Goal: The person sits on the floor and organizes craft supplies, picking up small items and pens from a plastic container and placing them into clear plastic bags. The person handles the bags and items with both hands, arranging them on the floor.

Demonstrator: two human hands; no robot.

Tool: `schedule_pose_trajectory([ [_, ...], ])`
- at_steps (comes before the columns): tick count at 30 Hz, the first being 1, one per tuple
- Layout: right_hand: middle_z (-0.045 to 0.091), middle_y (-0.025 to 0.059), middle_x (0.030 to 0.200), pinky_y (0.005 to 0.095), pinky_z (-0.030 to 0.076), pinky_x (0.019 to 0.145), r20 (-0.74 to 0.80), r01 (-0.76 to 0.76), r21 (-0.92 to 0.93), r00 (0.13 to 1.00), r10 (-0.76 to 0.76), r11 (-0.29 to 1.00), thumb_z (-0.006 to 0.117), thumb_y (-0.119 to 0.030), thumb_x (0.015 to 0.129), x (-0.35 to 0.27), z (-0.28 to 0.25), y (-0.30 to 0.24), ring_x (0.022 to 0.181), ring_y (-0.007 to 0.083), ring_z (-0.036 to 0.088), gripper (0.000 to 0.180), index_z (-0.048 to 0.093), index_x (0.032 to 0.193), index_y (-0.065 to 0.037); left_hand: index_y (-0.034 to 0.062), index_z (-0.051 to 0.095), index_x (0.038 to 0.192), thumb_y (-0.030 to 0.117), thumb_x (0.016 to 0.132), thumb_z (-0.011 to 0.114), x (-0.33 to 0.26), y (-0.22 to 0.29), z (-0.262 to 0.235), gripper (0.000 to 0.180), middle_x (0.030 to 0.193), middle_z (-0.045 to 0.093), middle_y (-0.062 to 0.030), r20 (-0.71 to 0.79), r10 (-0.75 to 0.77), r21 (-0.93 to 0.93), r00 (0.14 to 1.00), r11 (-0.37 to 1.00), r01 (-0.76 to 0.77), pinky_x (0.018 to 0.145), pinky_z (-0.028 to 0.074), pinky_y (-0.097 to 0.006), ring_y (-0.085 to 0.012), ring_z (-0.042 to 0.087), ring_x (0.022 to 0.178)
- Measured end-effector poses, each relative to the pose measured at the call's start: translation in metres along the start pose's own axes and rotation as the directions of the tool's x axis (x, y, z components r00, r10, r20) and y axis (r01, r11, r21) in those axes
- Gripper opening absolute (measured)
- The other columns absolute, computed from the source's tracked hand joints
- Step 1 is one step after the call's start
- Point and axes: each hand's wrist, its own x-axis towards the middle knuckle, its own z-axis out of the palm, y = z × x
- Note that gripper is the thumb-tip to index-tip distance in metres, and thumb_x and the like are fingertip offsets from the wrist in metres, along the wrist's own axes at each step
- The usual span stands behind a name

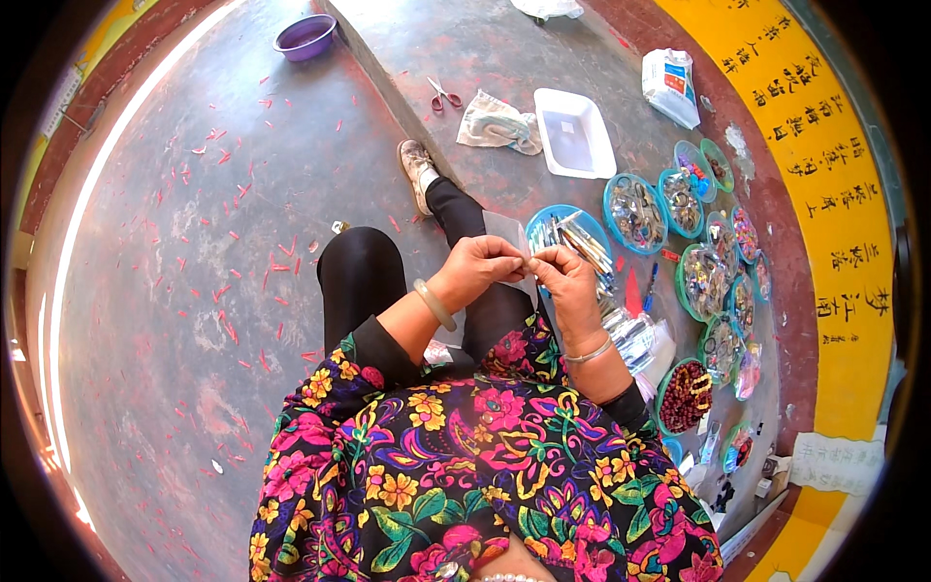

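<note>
As hands pinch, white bag lies nr yellow sign

Grey concrete ledge carries scissors, white tray, bead-filled bowls.

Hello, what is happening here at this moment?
A person in a flowered top sits on a raised concrete ledge, looking down at both hands. The left hand and the right hand meet in front of the knees and pinch something very small between the fingertips; it is too small to tell what. To the right stand round bowls of beads, a white tray and scissors. Red scraps lie on the floor.
</note>
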Motion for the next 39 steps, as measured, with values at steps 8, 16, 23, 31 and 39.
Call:
schedule_pose_trajectory([
  [8, 0.062, 0.0020, 0.076, 0.0231, 0.047, 0.061, -0.133, -0.036, 0.001, 0.991, 0.036, 0.999, 0.059, -0.009, 0.088, 0.005, -0.009, 0.012, 0.068, 0.0089, 0.059, 0.008, 0.058, 0.089, -0.001, -0.0012, 0.063, 0.090, 0.008, 0.085, 0.061, -0.001, 0.002, -0.001, 0.010, 0.084, 0.065, -0.0072, -0.026, -0.009, -0.013, 1.000, 1.000, 0.009, 0.074, 0.053, -0.027, -0.0142, 0.064, 0.078],
  [16, 0.064, 0.0131, 0.076, 0.0364, 0.049, 0.062, -0.089, 0.104, -0.629, 0.975, -0.204, 0.770, 0.062, -0.012, 0.081, -0.003, 0.011, 0.003, 0.071, 0.0285, 0.064, 0.016, 0.056, 0.094, -0.004, -0.0014, 0.062, 0.090, 0.007, 0.084, 0.061, -0.001, 0.000, -0.001, 0.010, 0.083, 0.064, -0.0059, -0.015, 0.073, 0.038, 0.997, 0.997, -0.072, 0.074, 0.051, -0.026, -0.0123, 0.062, 0.077],
  [23, 0.065, 0.0160, 0.079, 0.0340, 0.050, 0.064, -0.185, 0.115, -0.614, 0.941, -0.284, 0.781, 0.058, -0.010, 0.084, 0.011, -0.018, 0.020, 0.072, 0.0286, 0.065, 0.011, 0.063, 0.091, -0.003, -0.0028, 0.062, 0.087, 0.006, 0.079, 0.064, -0.006, 0.011, 0.002, 0.012, 0.078, 0.063, -0.0034, -0.002, -0.016, 0.088, 1.000, 0.996, 0.016, 0.066, 0.047, -0.020, -0.0081, 0.058, 0.071],
  [31, 0.059, 0.0106, 0.073, 0.0359, 0.047, 0.058, 0.155, 0.369, -0.892, 0.793, -0.589, 0.261, 0.060, -0.007, 0.079, 0.003, -0.012, 0.009, 0.065, 0.0279, 0.059, 0.021, 0.063, 0.100, -0.007, 0.0036, 0.058, 0.078, 0.016, 0.070, 0.071, -0.020, 0.026, 0.018, 0.020, 0.071, 0.059, -0.0062, 0.004, 0.460, 0.849, 0.888, 0.467, -0.246, 0.057, 0.045, -0.026, -0.0168, 0.057, 0.062],
  [39, 0.051, 0.0047, 0.068, 0.0347, 0.044, 0.056, 0.448, 0.548, -0.836, 0.705, -0.550, 0.021, 0.058, -0.011, 0.076, -0.002, 0.008, 0.002, 0.063, 0.0224, 0.055, 0.021, 0.064, 0.097, -0.009, 0.0040, 0.054, 0.092, 0.008, 0.064, 0.070, -0.018, 0.030, 0.029, 0.033, 0.101, 0.058, -0.0135, 0.205, 0.799, 0.924, 0.565, 0.032, -0.380, 0.087, 0.041, -0.040, -0.0296, 0.056, 0.094],
])
